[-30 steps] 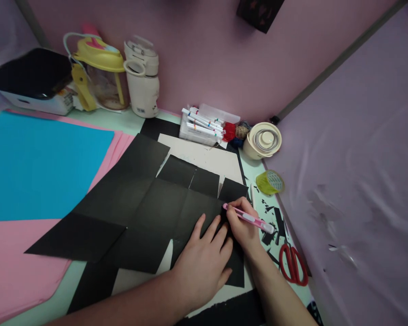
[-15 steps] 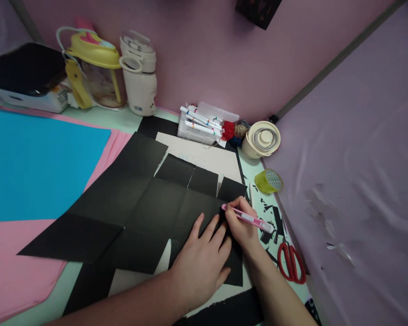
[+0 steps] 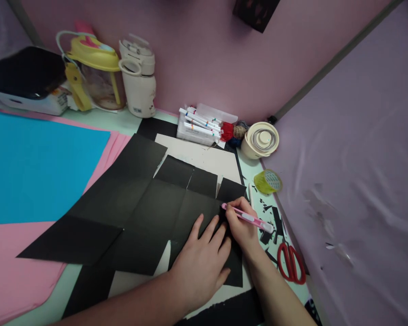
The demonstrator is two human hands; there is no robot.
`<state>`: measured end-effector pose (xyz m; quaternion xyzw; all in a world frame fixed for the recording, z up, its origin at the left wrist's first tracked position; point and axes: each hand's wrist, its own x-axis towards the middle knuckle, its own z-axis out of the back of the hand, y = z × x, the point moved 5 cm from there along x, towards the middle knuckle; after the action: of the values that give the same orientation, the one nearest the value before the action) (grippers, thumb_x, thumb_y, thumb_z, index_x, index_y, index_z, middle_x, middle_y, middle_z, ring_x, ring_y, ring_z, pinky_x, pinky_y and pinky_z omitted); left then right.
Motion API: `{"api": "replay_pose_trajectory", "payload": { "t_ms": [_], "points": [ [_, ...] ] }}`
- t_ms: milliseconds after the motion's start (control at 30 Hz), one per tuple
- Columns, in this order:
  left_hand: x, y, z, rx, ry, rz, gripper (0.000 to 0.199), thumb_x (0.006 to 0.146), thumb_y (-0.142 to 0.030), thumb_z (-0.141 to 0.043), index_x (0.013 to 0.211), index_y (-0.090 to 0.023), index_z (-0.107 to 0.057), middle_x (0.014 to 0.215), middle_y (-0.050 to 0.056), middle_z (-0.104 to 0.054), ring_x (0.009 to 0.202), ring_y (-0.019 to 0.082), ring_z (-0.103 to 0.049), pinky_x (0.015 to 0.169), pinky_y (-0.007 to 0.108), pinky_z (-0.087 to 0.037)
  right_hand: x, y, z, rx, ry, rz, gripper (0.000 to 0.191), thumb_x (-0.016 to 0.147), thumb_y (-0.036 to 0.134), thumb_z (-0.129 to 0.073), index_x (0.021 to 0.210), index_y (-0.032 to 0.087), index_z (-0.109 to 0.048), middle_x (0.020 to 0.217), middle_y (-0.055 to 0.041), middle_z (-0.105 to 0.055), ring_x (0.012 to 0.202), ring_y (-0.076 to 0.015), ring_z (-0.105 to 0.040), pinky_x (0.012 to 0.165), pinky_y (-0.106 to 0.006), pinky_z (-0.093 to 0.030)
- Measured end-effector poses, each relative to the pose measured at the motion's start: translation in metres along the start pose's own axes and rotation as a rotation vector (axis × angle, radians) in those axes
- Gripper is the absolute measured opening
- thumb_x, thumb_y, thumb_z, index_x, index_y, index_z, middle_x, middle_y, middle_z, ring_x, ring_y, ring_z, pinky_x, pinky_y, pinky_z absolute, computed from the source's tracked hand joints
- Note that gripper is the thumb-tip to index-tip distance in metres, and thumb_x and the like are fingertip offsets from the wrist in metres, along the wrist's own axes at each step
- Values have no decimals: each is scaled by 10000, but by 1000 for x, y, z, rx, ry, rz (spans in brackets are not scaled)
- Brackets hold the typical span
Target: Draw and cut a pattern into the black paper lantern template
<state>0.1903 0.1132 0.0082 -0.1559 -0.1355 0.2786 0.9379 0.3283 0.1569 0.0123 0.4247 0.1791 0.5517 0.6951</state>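
Note:
A large folded sheet of black paper (image 3: pixel 156 208) with slits along its far and near edges lies over a pale board (image 3: pixel 204 154). My left hand (image 3: pixel 200 265) rests flat on the paper's right part, fingers spread. Just right of it, my right hand (image 3: pixel 241 224) grips a slim pink cutter (image 3: pixel 250 217), its tip end near the paper by my left fingertips. The tip itself is too small to make out.
Blue paper (image 3: pixel 44 167) and pink paper (image 3: pixel 17 271) lie left. Behind stand a yellow-lidded jug (image 3: pixel 98 77), a white bottle (image 3: pixel 139 86), a marker box (image 3: pixel 199 131) and a cream container (image 3: pixel 261 140). Right are green tape (image 3: pixel 268 181), black scraps (image 3: pixel 275 222) and red scissors (image 3: pixel 290 265).
The view has shifted very slightly. Both hands, the cutter and the black paper look the same as before.

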Motion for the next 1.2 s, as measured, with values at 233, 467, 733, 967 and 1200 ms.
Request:
{"api": "replay_pose_trajectory", "payload": {
  "t_ms": [233, 467, 733, 967, 1200],
  "points": [
    [1, 0, 0, -18, 17, 0, 536, 946, -480, -436, 1373, -159, -488, 1479, 141, -453, 1417, 346, -298, 1142, 614, -170, 0, 1, -1, 2, 10, 6, 137, 793, 265, -563, 670, 215, -528, 609, 32, -556, 553, -130, -511, 525, -245, -407],
    [0, 0, 1, -24, 20, 5, 541, 945, -484, -443, 1375, -158, -484, 1479, 141, -453, 1416, 347, -300, 1144, 615, -165, -1, 0, -2, 16, 24, 1, 130, 804, 265, -565, 689, 214, -531, 620, 34, -554, 555, -127, -505, 529, -245, -401],
    [1, 1, 0, -10, 20, 2, 550, 946, -501, -426, 1383, -171, -475, 1481, 133, -450, 1419, 340, -294, 1148, 607, -161, -1, -2, -3, 2, 39, -8, 140, 798, 240, -571, 675, 206, -513, 603, 41, -536, 553, -116, -489, 534, -234, -383],
    [2, 1, 0, -17, 20, 6, 561, 944, -499, -430, 1399, -172, -461, 1486, 129, -444, 1424, 338, -285, 1151, 605, -153, -1, -3, -2, -13, 46, 10, 159, 789, 227, -566, 649, 204, -493, 605, 42, -541, 554, -112, -489, 538, -231, -378],
    [0, 1, -2, -28, 26, 7, 558, 947, -487, -421, 1408, -174, -453, 1500, 130, -425, 1434, 336, -265, 1163, 601, -118, -1, -5, -3, -23, 55, 4, 151, 784, 226, -555, 651, 208, -487, 607, 38, -550, 560, -117, -492, 543, -233, -383]
  ]
}}
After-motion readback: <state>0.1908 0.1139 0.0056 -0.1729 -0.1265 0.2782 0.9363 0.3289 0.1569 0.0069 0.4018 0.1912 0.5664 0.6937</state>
